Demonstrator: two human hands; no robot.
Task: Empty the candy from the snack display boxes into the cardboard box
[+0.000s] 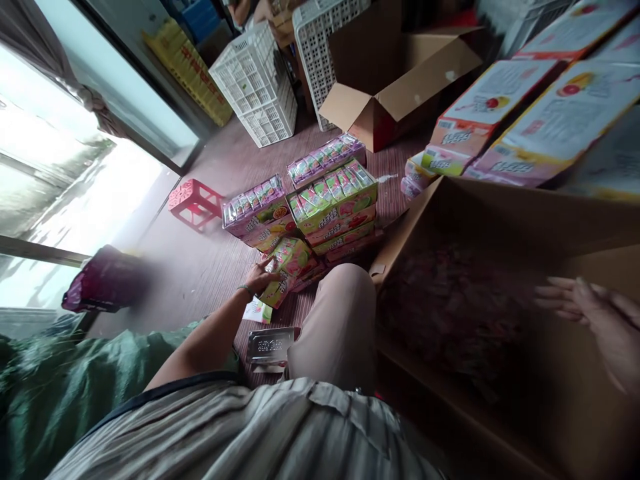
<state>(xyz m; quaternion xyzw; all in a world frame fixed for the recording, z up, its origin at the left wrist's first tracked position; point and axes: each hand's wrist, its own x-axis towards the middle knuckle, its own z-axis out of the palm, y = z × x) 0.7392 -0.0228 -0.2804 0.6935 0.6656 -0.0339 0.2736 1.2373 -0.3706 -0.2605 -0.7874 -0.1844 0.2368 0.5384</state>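
Note:
My left hand (260, 275) grips the near left side of a small green and pink printed box (296, 257), which stands tilted on the floor in front of my knee. Beside it are stacked display boxes: a green one (334, 200) full of upright packets, a purple one (257, 208) and another purple one (325, 159) behind. Over a large open cardboard carton (407, 223) hangs my right hand (590, 308), fingers stretched out and holding nothing visible. Many small pinkish packets (455, 307) lie inside the carton, dim and blurred.
A clear plastic tray (271, 347) lies by my leg. On the left are a red stool (195, 203), a purple bag (103, 280) and a green sack (90, 393). White crates (257, 83) and an open carton (400, 93) stand behind; printed boxes (493, 100) are stacked at right.

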